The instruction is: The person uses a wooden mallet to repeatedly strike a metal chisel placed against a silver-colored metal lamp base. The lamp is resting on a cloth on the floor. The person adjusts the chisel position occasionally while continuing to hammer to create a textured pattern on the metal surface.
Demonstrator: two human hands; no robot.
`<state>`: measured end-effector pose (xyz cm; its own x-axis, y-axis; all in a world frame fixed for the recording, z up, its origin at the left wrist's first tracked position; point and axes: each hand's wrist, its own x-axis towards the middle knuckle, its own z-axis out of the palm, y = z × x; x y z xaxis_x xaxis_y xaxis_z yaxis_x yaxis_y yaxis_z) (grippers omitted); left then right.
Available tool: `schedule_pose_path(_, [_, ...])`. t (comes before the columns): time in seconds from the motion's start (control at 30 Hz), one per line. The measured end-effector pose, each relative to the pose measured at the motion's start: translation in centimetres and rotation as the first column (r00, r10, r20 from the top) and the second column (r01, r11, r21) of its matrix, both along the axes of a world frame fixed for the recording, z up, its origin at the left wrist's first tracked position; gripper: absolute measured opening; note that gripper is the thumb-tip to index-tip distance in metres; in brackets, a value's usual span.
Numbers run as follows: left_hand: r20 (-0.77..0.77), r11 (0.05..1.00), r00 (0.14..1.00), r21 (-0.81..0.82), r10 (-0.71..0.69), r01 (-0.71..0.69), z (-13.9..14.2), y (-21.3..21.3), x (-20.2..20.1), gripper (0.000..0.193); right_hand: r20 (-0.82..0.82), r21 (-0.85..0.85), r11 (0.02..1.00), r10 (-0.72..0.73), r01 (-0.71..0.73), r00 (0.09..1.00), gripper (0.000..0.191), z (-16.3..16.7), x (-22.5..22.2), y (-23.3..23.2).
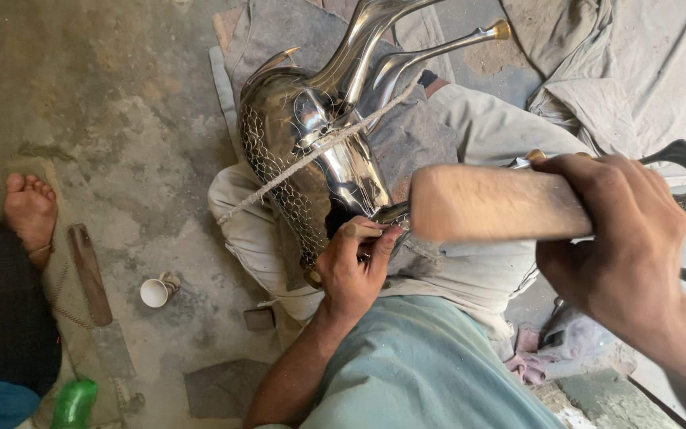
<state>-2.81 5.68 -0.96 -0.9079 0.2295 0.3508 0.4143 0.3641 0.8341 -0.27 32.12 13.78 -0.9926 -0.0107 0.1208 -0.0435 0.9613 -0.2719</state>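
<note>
Mallet [494, 204] blurs in clenched right hand [617, 238]; left hand [352, 270] pinches half-hidden punch [356, 230].

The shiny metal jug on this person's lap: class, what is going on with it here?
A seated person steadies a polished metal jug across their lap, tied with a rope. The left hand holds a small chisel-like tool against its patterned side, while the right hand grips a wooden mallet, blurred in motion. Another person's bare foot and a small white cup are on the floor nearby.
</note>
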Motion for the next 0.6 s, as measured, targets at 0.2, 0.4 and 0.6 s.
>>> schedule_pose_path(0.2, [-0.063, 0.995, 0.995, -0.061, -0.081, 0.077, -1.3, -0.8, 0.4, 0.02, 0.11, 0.567, 0.767, 0.29, -0.3, 0.951, 0.051, 7.5, -3.7, -3.4])
schedule_pose_path(0.4, [0.07, 0.976, 0.985, -0.144, -0.158, 0.166, -0.1, -0.8, -1.2, 0.02, 0.168, 0.576, 0.774, 0.204, -0.264, 0.964, 0.046, 7.9, -4.6, -3.5])
schedule_pose_path(0.6, [0.17, 0.94, 0.936, -0.097, -0.309, 0.328, 3.9, 0.1, -3.8, 0.025, 0.105, 0.264, 0.963, 0.029, -0.056, 0.994, 0.052, 4.9, -2.6, -0.5])
